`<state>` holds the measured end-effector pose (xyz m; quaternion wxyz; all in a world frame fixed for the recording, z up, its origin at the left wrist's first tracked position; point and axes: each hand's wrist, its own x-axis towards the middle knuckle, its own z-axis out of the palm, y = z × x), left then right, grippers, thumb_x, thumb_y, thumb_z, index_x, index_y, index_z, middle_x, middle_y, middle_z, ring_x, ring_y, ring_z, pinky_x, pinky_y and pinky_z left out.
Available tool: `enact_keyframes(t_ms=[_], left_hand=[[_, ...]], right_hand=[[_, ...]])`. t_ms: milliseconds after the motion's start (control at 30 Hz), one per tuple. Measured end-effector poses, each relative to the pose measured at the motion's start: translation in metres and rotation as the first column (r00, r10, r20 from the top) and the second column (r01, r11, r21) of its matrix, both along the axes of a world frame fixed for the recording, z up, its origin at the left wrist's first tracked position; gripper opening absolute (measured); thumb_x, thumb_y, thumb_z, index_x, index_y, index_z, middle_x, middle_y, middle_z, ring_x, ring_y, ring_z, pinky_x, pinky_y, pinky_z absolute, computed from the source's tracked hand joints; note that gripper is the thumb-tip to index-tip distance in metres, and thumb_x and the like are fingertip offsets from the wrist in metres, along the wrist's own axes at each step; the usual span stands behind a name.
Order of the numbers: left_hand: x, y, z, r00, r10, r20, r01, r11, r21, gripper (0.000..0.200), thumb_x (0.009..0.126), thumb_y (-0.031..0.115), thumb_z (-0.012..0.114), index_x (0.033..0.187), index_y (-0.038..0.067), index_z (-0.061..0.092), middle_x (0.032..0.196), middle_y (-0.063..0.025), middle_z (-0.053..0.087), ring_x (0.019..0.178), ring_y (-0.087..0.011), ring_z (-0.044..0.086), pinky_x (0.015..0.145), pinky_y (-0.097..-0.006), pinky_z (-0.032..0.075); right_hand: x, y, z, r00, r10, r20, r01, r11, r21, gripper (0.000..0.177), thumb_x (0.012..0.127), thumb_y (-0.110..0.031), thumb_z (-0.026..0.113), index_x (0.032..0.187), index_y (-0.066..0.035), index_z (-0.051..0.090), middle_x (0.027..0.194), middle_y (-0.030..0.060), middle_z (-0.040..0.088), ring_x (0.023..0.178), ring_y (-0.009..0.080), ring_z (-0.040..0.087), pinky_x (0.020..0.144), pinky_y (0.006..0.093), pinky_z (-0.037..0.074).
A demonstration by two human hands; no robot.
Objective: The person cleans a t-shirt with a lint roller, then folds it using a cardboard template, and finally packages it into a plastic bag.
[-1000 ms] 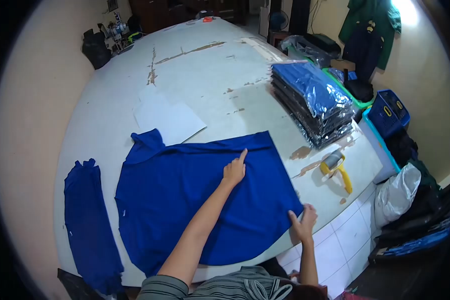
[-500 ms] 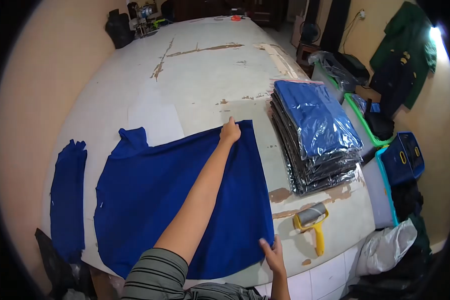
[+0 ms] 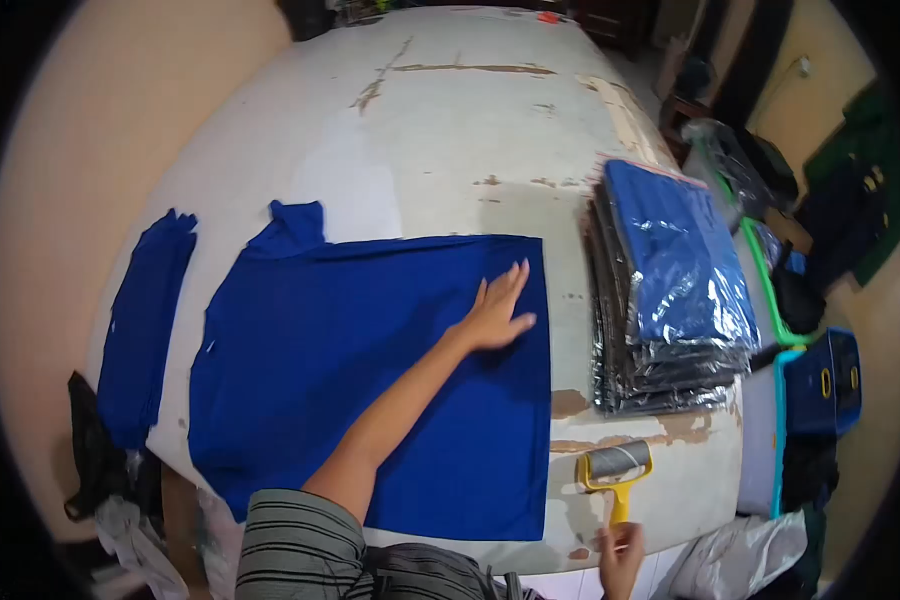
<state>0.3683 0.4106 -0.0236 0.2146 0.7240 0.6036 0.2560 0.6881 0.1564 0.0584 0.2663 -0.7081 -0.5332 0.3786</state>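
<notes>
A blue short-sleeved shirt [image 3: 370, 330] lies spread on the table, its sleeve at the upper left and its hem toward the right. My left hand [image 3: 497, 312] rests on it near the hem, palm down with the fingers spread. At the table's near edge, my right hand [image 3: 621, 556] has its fingers curled at the handle end of a yellow lint roller [image 3: 618, 463]. The roller's grey head still lies on the table. The lowest part of its handle is hidden by my fingers.
Folded blue cloth [image 3: 148, 330] lies at the left. A stack of plastic-wrapped garments [image 3: 675, 260] stands right of the shirt. Beyond the table's right side are plastic bins [image 3: 770, 290] and a grey-white bag [image 3: 745, 560]. The tabletop [image 3: 450, 130] has peeling patches.
My left hand has gone from the shirt's far corner to flat on the cloth. The right hand has left the near hem corner for the roller handle. The shirt lies flatter and squarer.
</notes>
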Motion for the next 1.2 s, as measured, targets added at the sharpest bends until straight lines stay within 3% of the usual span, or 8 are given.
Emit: enact_keyframes(t_ms=[133, 300, 567, 633, 767, 867, 1067, 1200], left_hand=[[-0.077, -0.171, 0.002, 0.938, 0.339, -0.072, -0.341, 0.940, -0.008, 0.071, 0.078, 0.033, 0.054, 0.134, 0.009, 0.017, 0.136, -0.0190, 0.021, 0.127, -0.0354, 0.018, 0.098, -0.0555, 0.014], [-0.201, -0.387, -0.049, 0.173, 0.958, -0.227, -0.955, 0.219, 0.199, 0.060, 0.077, 0.029, 0.055, 0.125, 0.003, 0.032, 0.126, -0.0223, 0.032, 0.115, -0.0381, 0.032, 0.094, -0.0496, 0.025], [-0.267, -0.508, -0.046, -0.305, 0.941, -0.148, -0.925, -0.255, 0.283, 0.056, 0.076, 0.032, 0.057, 0.120, 0.001, 0.041, 0.117, -0.0212, 0.041, 0.106, -0.0387, 0.040, 0.091, -0.0440, 0.032], [-0.294, -0.534, -0.049, 0.048, 0.993, 0.105, -0.985, 0.064, -0.158, 0.047, 0.072, 0.035, 0.061, 0.102, -0.001, 0.055, 0.104, -0.0192, 0.050, 0.097, -0.0358, 0.047, 0.084, -0.0385, 0.038], [-0.295, -0.547, -0.042, 0.327, 0.905, 0.273, -0.931, 0.358, -0.071, 0.042, 0.065, 0.031, 0.069, 0.087, -0.002, 0.059, 0.104, -0.0198, 0.052, 0.096, -0.0319, 0.050, 0.079, -0.0329, 0.041], [-0.303, -0.553, -0.058, 0.280, 0.778, 0.562, -0.856, 0.467, -0.221, 0.041, 0.063, 0.029, 0.070, 0.088, -0.001, 0.059, 0.110, -0.0204, 0.050, 0.099, -0.0308, 0.049, 0.080, -0.0342, 0.041], [-0.314, -0.580, -0.048, 0.565, 0.760, 0.321, -0.745, 0.637, -0.198, 0.041, 0.065, 0.031, 0.069, 0.088, -0.002, 0.059, 0.093, -0.0169, 0.058, 0.084, -0.0245, 0.055, 0.074, -0.0328, 0.043], [-0.318, -0.620, 0.003, 0.555, 0.715, 0.426, -0.530, 0.698, -0.481, 0.042, 0.072, 0.036, 0.064, 0.088, -0.003, 0.058, 0.066, -0.0120, 0.059, 0.064, -0.0170, 0.056, 0.062, -0.0294, 0.044]], right_hand=[[0.034, 0.027, -0.068, 0.942, -0.031, 0.334, -0.141, 0.866, 0.479, 0.033, 0.081, -0.026, 0.057, 0.099, 0.000, 0.051, 0.079, 0.0089, 0.054, 0.068, 0.0123, 0.049, 0.061, 0.0219, 0.039], [0.042, 0.056, -0.097, 0.990, 0.008, -0.138, -0.008, 1.000, 0.005, 0.036, 0.080, -0.034, 0.056, 0.098, -0.004, 0.049, 0.083, 0.0071, 0.051, 0.071, 0.0128, 0.048, 0.063, 0.0221, 0.039], [-0.008, 0.054, -0.061, 0.831, -0.149, -0.536, 0.038, 0.976, -0.213, 0.022, 0.085, -0.026, 0.049, 0.076, -0.006, 0.052, 0.061, 0.0018, 0.051, 0.051, 0.0112, 0.044, 0.047, 0.0221, 0.036], [-0.031, 0.052, -0.046, 0.824, -0.214, -0.524, 0.127, 0.972, -0.197, 0.026, 0.082, -0.026, 0.053, 0.059, -0.017, 0.043, 0.050, -0.0023, 0.041, 0.044, 0.0113, 0.039, 0.040, 0.0229, 0.033], [-0.092, 0.068, -0.046, 0.736, -0.076, -0.673, -0.080, 0.977, -0.198, 0.027, 0.080, -0.037, 0.054, 0.078, -0.010, 0.049, 0.055, 0.0006, 0.048, 0.044, 0.0086, 0.043, 0.038, 0.0210, 0.033], [-0.207, 0.055, -0.032, 0.809, 0.195, -0.555, -0.349, 0.919, -0.185, 0.033, 0.080, -0.043, 0.051, 0.082, -0.010, 0.052, 0.052, 0.0003, 0.045, 0.038, 0.0085, 0.041, 0.034, 0.0208, 0.030], [-0.489, -0.012, -0.035, 0.188, 0.882, -0.432, -0.972, 0.104, -0.212, 0.046, 0.085, -0.044, 0.044, 0.058, -0.007, 0.047, 0.043, 0.0017, 0.042, 0.034, 0.0109, 0.040, 0.032, 0.0241, 0.031], [-0.605, -0.055, -0.042, 0.069, 0.880, -0.471, -0.971, -0.049, -0.235, 0.045, 0.085, -0.043, 0.048, 0.059, -0.006, 0.046, 0.045, 0.0005, 0.040, 0.036, 0.0084, 0.038, 0.033, 0.0219, 0.030]])
